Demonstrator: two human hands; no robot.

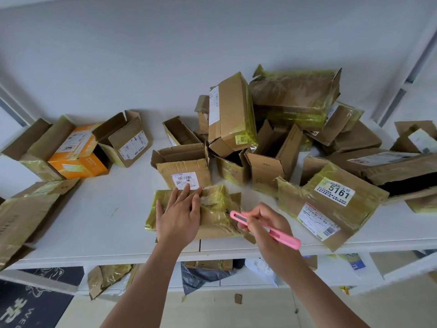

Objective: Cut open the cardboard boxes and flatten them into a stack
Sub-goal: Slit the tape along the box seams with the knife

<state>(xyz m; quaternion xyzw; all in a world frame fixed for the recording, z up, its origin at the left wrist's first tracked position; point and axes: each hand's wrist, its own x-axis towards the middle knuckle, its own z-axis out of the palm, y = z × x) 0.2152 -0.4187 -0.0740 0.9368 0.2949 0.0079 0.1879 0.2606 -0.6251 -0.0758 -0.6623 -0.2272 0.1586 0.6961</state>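
A small cardboard box (212, 209) wrapped in yellowish tape lies near the front edge of the white table (106, 221). My left hand (179, 214) presses flat on its left part, fingers straight. My right hand (262, 223) grips a pink box cutter (267, 229), its tip at the box's right side. Behind it stands an open box with a white label (184, 166). Further open and taped boxes are piled at the back right (293, 95). A flattened box marked 5161 (331, 204) lies to the right.
Flattened cardboard (21, 216) lies at the table's left edge. An orange box (78, 155) and open boxes (125, 138) sit at the back left. A lower shelf (212, 268) holds scraps, cardboard and a grey bag. A white wall rises behind the table.
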